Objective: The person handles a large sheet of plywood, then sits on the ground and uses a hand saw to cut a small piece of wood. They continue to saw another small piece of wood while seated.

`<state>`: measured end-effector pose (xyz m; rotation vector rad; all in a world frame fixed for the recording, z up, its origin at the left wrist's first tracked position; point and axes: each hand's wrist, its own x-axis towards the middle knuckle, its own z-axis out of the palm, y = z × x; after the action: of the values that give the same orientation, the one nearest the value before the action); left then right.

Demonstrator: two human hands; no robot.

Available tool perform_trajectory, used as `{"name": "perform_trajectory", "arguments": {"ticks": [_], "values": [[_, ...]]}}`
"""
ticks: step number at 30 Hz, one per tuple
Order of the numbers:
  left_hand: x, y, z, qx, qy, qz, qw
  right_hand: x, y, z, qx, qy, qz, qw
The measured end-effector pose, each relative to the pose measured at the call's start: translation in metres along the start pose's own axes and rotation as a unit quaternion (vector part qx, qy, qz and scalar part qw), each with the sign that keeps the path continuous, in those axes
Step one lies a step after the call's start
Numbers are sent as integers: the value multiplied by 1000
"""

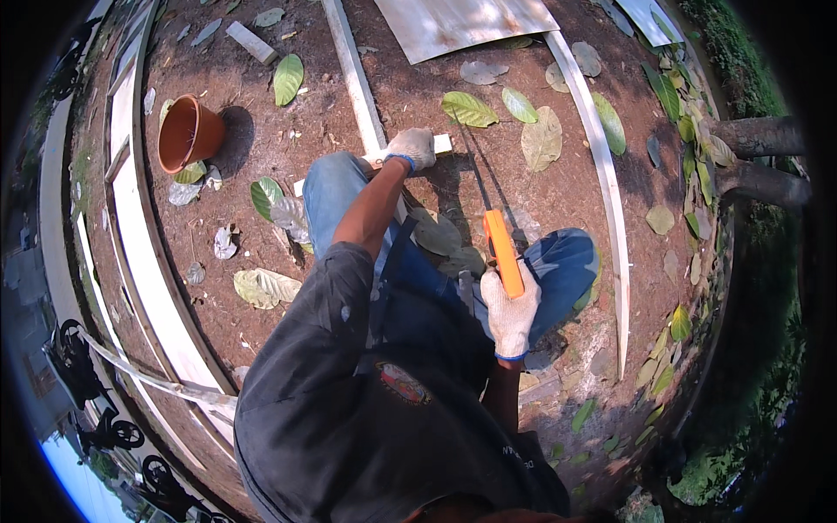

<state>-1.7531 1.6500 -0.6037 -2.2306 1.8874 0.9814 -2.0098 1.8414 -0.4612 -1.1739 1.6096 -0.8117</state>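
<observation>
- Left hand [413, 148] clasps the wooden batten [444, 144].
- Right hand [510, 312] grips the orange-handled handsaw [503, 253].
- Clean sawing likely needs the batten pinned firmly, strokes straight.

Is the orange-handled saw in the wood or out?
Out: ground shows between the handsaw and the wooden strip at the left hand.

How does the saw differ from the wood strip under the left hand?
The saw has an orange handle and dark blade; the wood strip looks pale. The saw points away from the person; the wood strip lies crosswise. The right hand holds the saw; the left hand is on the wood strip. Both are long and narrow.
</observation>
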Motion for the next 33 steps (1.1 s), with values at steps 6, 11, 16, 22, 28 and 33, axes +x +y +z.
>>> {"name": "perform_trajectory", "arguments": {"ticks": [6,11,16,22,28,33], "values": [[15,-18,11,20,-20,17,999,-3,-6,-12,-6,-73,-50,996],[17,-18,4,-13,-13,-1,1000,-1,-10,-20,-86,-97,-67,989],[8,-17,8,-2,-6,-5,1000,11,-1,-5,-33,-60,-101,993],[6,-17,4,-34,-23,3,999,36,-44,31,-55,-62,-28,996],[7,-7,9,-38,2,3,999,42,14,26,-94,-58,-93,990],[1,-14,7,-38,-13,-7,999,40,52,25,-133,-42,-173,975]]}}
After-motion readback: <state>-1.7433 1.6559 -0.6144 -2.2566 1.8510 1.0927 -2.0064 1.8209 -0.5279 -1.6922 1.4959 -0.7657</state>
